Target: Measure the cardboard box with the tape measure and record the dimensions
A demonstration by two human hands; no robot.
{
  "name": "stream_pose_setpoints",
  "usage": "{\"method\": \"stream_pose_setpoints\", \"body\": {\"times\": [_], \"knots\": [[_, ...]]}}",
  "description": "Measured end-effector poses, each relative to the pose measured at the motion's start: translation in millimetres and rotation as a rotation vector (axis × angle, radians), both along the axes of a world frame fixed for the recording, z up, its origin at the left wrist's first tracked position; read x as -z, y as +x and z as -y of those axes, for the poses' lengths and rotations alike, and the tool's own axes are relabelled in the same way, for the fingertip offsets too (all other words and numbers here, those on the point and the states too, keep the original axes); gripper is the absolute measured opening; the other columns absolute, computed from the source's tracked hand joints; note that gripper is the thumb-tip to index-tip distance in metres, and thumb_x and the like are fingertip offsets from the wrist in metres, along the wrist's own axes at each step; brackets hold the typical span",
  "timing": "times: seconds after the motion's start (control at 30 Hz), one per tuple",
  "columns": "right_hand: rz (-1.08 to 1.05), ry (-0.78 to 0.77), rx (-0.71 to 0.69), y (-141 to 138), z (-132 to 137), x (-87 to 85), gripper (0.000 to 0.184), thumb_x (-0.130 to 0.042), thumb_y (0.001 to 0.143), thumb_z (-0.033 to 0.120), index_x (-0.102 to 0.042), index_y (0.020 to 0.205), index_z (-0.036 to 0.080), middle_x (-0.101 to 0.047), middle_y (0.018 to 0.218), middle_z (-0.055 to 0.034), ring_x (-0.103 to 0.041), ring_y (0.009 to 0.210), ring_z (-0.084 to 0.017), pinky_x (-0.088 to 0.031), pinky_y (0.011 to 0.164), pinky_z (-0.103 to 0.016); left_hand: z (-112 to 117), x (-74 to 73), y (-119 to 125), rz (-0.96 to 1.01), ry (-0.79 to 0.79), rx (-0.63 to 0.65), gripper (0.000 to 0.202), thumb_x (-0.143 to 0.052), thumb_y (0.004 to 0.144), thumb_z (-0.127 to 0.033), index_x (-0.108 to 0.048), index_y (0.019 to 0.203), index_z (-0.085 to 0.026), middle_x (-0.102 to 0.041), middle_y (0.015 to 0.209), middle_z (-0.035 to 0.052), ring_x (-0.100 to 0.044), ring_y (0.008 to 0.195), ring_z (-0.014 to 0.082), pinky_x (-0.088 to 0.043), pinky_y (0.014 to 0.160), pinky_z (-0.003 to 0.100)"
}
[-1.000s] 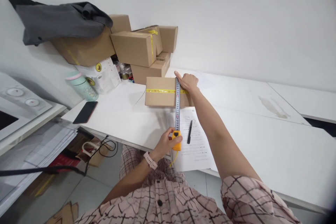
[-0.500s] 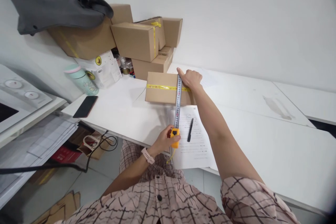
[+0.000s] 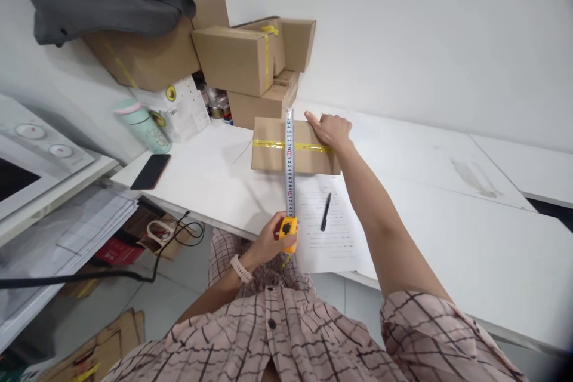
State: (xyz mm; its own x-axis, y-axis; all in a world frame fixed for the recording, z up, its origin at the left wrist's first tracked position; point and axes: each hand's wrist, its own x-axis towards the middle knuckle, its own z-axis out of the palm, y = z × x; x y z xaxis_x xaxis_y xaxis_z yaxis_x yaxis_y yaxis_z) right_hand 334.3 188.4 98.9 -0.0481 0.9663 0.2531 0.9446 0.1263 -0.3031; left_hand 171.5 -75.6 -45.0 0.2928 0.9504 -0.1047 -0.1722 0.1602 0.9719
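My left hand [image 3: 271, 240] is closed round the yellow case of a tape measure [image 3: 289, 234], near the table's front edge. Its metal blade is drawn out across a small cardboard box [image 3: 268, 161] with yellow tape along the top. The blade's free tip reaches past the box's far edge, with no finger on it. At the far right corner my right hand [image 3: 335, 131] grips the box, thumb toward the blade; its other fingers are partly hidden. Close in front of the box lies a printed sheet [image 3: 333, 256] with a black pen [image 3: 326, 212] on it.
Stacked cardboard boxes [image 3: 233, 59] stand at the back left, a dark grey cloth item [image 3: 107, 3] over one. A mint bottle [image 3: 145, 125] and a phone [image 3: 151, 171] are on the left of the white table [image 3: 430, 239]. A microwave-like appliance [image 3: 45, 143] stands farther left.
The tape measure has shifted left with my left hand, and its blade tip has come away from my right thumb. My right hand stays at the box's corner.
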Motion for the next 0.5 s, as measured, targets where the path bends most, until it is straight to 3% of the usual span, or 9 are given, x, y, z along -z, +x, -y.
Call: {"method": "stream_pose_setpoints", "body": {"times": [0.3, 0.5], "knots": [[0.009, 0.107, 0.043, 3.7, 49.9, 17.0, 0.081, -0.021, 0.094, 0.074, -0.071, 0.108, 0.012, -0.069, 0.107, -0.0227, -0.056, 0.111, -0.036, -0.042, 0.087, -0.044, 21.1, 10.6, -1.4, -0.313, 0.017, 0.151, 0.037, -0.071, 0.079, -0.043, -0.056, 0.105, -0.022, -0.059, 0.090, 0.0006, -0.055, 0.075, 0.0146, -0.045, 0.064, 0.025], [-0.037, 0.182, 0.044, -0.8, 73.4, 53.8, 0.062, -0.028, 0.099, 0.061, -0.065, 0.114, 0.013, -0.064, 0.115, -0.0210, -0.048, 0.117, -0.034, -0.044, 0.086, -0.042, 25.6, 10.1, -4.4, -0.343, 0.028, 0.165, 0.034, -0.069, 0.081, -0.042, -0.055, 0.103, -0.022, -0.061, 0.091, 0.0008, -0.056, 0.076, 0.0144, -0.043, 0.064, 0.024]]}}
